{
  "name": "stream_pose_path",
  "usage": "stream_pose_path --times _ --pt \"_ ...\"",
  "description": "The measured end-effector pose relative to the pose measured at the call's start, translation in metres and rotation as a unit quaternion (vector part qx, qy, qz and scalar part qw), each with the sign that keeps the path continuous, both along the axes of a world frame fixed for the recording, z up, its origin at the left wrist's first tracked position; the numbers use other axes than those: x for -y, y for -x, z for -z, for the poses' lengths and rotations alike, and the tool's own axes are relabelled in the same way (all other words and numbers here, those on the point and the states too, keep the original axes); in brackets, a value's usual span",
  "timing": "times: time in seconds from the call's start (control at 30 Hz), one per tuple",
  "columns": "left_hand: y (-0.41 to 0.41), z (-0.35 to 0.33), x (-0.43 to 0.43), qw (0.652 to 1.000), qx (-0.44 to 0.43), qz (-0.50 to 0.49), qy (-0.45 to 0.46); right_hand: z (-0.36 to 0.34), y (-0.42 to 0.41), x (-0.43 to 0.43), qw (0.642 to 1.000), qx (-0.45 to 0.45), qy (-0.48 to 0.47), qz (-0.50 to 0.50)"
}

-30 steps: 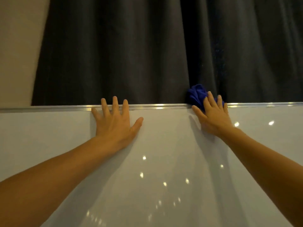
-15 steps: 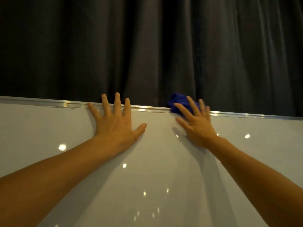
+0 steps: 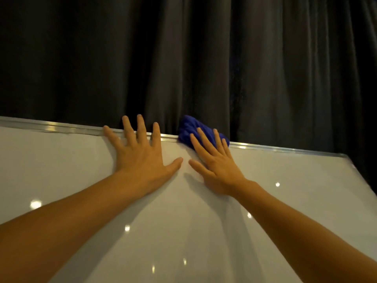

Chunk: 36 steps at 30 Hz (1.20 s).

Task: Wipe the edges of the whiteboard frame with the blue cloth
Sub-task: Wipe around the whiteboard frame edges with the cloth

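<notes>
The right hand (image 3: 216, 166) lies flat with fingers spread, pressing the bunched blue cloth (image 3: 195, 129) onto the silver metal top edge of the whiteboard frame (image 3: 285, 149), at about 12 o'clock in the view, with the cloth spilling over the back of the rail toward the dark pleated curtain (image 3: 183, 58). The left hand (image 3: 140, 158) is splayed open and empty, palm on the glossy white board surface (image 3: 183, 231), fingertips lapping over the rail at about 11 o'clock; its thumb nearly meets the right thumb. The likely trouble is that the cloth, held only by flat pressure and not gripped, could slip off behind the board and drop out of reach; the wipe is also about to run into the left fingers, so that stretch of rail could go unwiped unless the left hand shifts. Leaning hard on both palms might also tip or roll the board. Compared with half a second ago, the right hand and cloth have slid leftward along the rail, closing up to the left hand, and the board's right corner (image 3: 344, 155) has come into view at 3 o'clock.
</notes>
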<state>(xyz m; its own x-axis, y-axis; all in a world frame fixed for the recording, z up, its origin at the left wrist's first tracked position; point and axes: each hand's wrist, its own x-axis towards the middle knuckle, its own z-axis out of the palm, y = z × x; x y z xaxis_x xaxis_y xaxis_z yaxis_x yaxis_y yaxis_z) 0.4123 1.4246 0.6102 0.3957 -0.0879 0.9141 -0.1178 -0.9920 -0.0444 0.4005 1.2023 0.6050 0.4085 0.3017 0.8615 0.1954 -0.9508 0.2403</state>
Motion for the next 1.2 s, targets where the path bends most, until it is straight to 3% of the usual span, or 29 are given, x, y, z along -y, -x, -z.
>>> stream_pose_path --times 0.17,0.23,0.4,0.53,0.8,1.0,1.1,1.2 --pt "0.002 0.007 0.007 0.999 -0.013 0.029 0.011 -0.002 0.010 0.075 0.970 -0.082 -0.214 0.077" --pt "0.004 0.011 0.031 0.999 -0.029 0.038 -0.001 -0.011 0.003 0.066 0.963 -0.088 -0.241 0.080" --pt "0.007 0.017 0.101 0.998 -0.054 0.000 0.017 -0.003 0.002 0.052 0.985 -0.087 -0.140 -0.041" --pt "0.006 0.009 0.132 0.996 -0.078 -0.027 0.035 0.005 0.003 0.131 0.996 -0.061 -0.069 0.007" --pt "0.009 0.013 0.299 0.994 -0.086 -0.031 0.055 -0.002 -0.010 0.326 0.993 -0.074 -0.087 0.011" --pt "0.001 0.007 0.419 0.997 -0.083 -0.002 0.000 -0.012 -0.020 0.472 0.979 -0.089 -0.181 0.041" --pt "-0.005 0.003 0.464 0.997 -0.078 0.008 -0.019 -0.023 -0.025 0.504 0.966 -0.110 -0.224 0.071" --pt "-0.006 0.002 0.495 0.997 -0.074 -0.003 -0.026 -0.030 -0.025 0.485 0.972 -0.130 -0.192 0.041"
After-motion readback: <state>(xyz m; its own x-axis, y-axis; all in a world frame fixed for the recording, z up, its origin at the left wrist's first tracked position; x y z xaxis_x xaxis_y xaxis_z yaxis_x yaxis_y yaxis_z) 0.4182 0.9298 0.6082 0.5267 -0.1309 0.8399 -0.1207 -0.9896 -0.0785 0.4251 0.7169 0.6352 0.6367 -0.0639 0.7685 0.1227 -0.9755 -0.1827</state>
